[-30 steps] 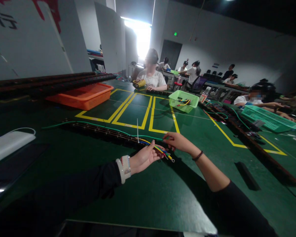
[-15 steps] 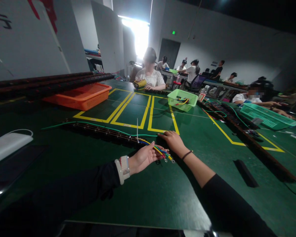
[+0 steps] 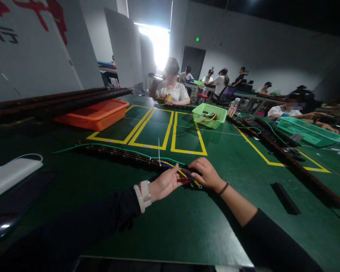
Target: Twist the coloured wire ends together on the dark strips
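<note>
1. The left hand is palm up, its fingers closed around the wires, thumb on top.
2. The right hand is bent at the wires' free ends; whether its fingers grip, I cannot tell.
3. The wires extend from the strip on the desk.
4. A white tie sticks up beside them.
</note>
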Demonstrator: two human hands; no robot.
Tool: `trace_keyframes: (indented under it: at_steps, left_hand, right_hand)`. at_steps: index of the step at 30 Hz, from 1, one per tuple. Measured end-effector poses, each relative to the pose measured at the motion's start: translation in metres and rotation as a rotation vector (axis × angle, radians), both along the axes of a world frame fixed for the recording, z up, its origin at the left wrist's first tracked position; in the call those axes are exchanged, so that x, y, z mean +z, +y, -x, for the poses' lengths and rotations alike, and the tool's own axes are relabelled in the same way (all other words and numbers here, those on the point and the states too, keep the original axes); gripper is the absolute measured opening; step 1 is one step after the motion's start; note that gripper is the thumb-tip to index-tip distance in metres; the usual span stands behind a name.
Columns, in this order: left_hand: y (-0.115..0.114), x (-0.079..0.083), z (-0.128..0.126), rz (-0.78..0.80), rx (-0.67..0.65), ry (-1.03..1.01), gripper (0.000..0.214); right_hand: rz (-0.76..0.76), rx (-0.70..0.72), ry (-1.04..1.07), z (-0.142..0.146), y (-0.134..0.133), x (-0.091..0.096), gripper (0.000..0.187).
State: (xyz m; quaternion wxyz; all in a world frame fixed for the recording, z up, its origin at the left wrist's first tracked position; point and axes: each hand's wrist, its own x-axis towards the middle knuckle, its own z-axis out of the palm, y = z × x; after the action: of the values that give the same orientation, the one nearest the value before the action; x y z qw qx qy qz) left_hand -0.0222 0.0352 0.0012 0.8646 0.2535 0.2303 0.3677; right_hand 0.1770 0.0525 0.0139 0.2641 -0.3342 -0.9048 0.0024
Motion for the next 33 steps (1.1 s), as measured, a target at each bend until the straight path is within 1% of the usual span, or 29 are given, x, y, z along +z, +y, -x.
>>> trace_keyframes:
  at_steps: [2,4,7,9,12,14,16,19,22,25,28,30,33]
  left_hand:
    - [-0.001,0.0,0.0,0.008,0.013,0.021,0.032]
    - [-0.001,0.0,-0.001,0.008,0.016,0.014,0.03]
    - [-0.001,0.0,-0.003,0.0,0.024,-0.022,0.029]
    - [0.0,0.0,-0.004,-0.004,0.035,-0.034,0.03]
    - [-0.001,0.001,-0.005,-0.02,0.052,-0.034,0.033]
    - [-0.002,0.003,-0.005,-0.022,0.074,0.002,0.033]
    - [-0.003,0.005,-0.004,-0.016,0.089,0.053,0.028]
    - [-0.004,0.007,-0.003,-0.025,0.075,0.091,0.023]
    - [-0.004,0.006,-0.002,-0.06,0.052,0.086,0.024]
    - [-0.002,0.003,-0.002,-0.074,0.047,0.086,0.025]
    - [-0.001,0.0,-0.003,-0.073,0.055,0.078,0.024]
    - [-0.001,-0.001,-0.003,-0.068,0.055,0.073,0.023]
    - [-0.001,0.0,-0.003,-0.052,0.054,0.079,0.022]
  right_hand:
    - [-0.005,0.122,-0.094,0.001,-0.009,0.004,0.044]
    - [-0.003,0.176,-0.174,0.005,-0.016,0.008,0.049]
    - [-0.012,0.195,-0.246,0.011,-0.021,0.01,0.042]
    - [-0.024,0.184,-0.238,0.013,-0.022,0.009,0.038]
    - [0.007,0.157,-0.154,0.012,-0.02,0.006,0.037]
    - [0.06,0.111,-0.072,0.011,-0.019,0.005,0.036]
    - [0.122,0.046,0.01,0.009,-0.017,0.005,0.035]
    - [0.18,-0.071,0.108,0.008,-0.012,0.003,0.032]
    - [0.209,-0.176,0.118,0.006,-0.005,-0.003,0.03]
    - [0.211,-0.212,0.002,0.007,0.001,-0.008,0.03]
    - [0.145,-0.236,-0.22,0.009,0.003,-0.009,0.032]
    - [0.106,-0.223,-0.345,0.011,0.002,-0.008,0.036]
    - [0.104,-0.175,-0.412,0.011,0.001,-0.006,0.04]
